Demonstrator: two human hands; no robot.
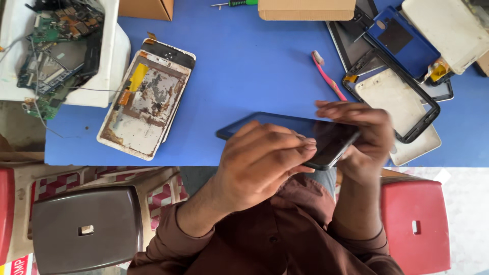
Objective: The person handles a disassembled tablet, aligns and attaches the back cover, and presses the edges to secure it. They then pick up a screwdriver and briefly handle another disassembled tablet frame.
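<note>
Blue tabletop [254, 66] fills the upper two thirds of the frame, and just above its lower edge, a little right of centre, a dark tablet [285, 133] with a glossy black screen is held tilted between both hands. The left hand [265, 160] comes up from the lower centre and lies over the tablet's near long edge, its fingertips [308, 142] pressed together against the glass near the right end. The right hand [364, 135] wraps the tablet's right end, fingers curled over the top and the palm behind, so that both hands are clamped on the same device, close together and almost touching.

Left of the tablet, well apart, lies an opened tablet back [147, 99] with corroded grey metal and a yellow strip. In the upper left corner a white tray [114, 61] holds green circuit boards [51, 46] and loose wires. A pink toothbrush [328, 76] lies on the table just above the right hand. To the upper right sits a heap of tablet parts: a white back cover [392, 99] inside a black frame [430, 114], a blue back cover [402, 38] and another white shell [448, 25]. A cardboard box [305, 9] touches the top edge, with a green-handled screwdriver [237, 3] to its left. Below the table a grey stool [86, 229] stands at lower left and a red stool [415, 226] at lower right, with brown sleeves [275, 244] between them.
</note>
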